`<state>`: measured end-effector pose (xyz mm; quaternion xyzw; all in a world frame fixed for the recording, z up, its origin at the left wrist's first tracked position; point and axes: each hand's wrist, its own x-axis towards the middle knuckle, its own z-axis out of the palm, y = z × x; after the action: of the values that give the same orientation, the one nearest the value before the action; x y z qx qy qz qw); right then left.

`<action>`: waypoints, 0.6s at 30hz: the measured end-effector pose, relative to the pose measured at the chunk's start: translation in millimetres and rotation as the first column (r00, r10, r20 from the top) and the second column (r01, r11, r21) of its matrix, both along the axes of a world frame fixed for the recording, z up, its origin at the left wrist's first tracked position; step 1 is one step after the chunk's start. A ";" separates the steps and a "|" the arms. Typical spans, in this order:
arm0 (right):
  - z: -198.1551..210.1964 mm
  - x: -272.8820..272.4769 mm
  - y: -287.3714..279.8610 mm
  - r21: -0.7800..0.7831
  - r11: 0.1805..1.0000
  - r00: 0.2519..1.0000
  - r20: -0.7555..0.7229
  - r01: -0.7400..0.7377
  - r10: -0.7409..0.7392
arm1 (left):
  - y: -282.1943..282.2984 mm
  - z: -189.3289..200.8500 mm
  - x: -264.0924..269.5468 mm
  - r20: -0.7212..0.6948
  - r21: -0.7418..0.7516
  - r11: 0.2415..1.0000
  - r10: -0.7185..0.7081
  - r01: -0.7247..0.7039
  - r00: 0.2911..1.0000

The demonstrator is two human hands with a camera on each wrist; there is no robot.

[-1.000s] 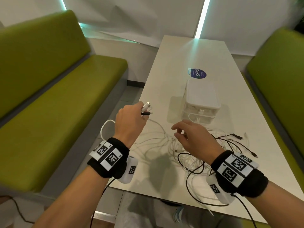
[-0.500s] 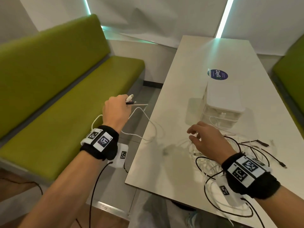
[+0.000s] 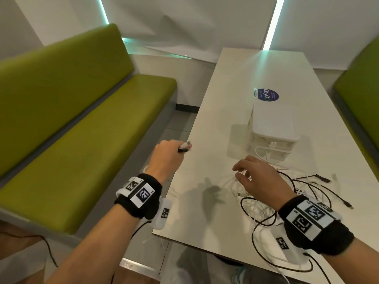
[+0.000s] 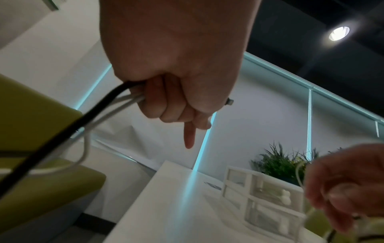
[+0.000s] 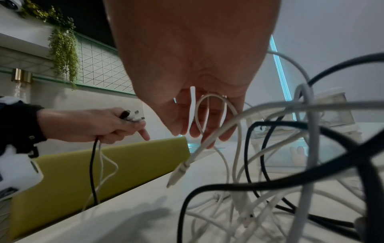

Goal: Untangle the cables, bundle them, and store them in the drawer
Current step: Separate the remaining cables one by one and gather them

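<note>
Gripping a black cable and white cables (image 5: pixel 97 157) near their plugs, the left hand (image 3: pixel 167 158) hangs off the desk (image 3: pixel 207 160) edge, while the right hand (image 3: pixel 260 179), fingers loosely spread, hovers over the tangled cable pile (image 3: pixel 291 201) just before the drawer unit (image 3: pixel 270 132).
</note>
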<state>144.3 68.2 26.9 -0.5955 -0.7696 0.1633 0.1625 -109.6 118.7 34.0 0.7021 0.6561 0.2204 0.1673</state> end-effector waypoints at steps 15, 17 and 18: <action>22.1 44.3 -20.5 0.145 0.989 0.999 -0.036 0.006 -0.001 | -33.1 -13.0 100.9 0.138 -0.139 0.950 -0.261 0.280 0.955; 18.2 46.8 -27.4 0.201 0.979 1.000 0.010 -0.017 0.016 | -35.5 -22.8 105.0 0.076 -0.128 0.941 -0.306 0.314 0.949; 15.8 47.6 -30.7 0.223 0.974 0.998 0.050 -0.034 0.024 | -36.2 -25.7 106.3 0.072 -0.129 0.940 -0.310 0.317 0.948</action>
<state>191.9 37.5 42.7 -0.5657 -0.7953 0.0642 0.2079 -3.3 82.5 8.4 0.7785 0.5453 0.1623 0.2651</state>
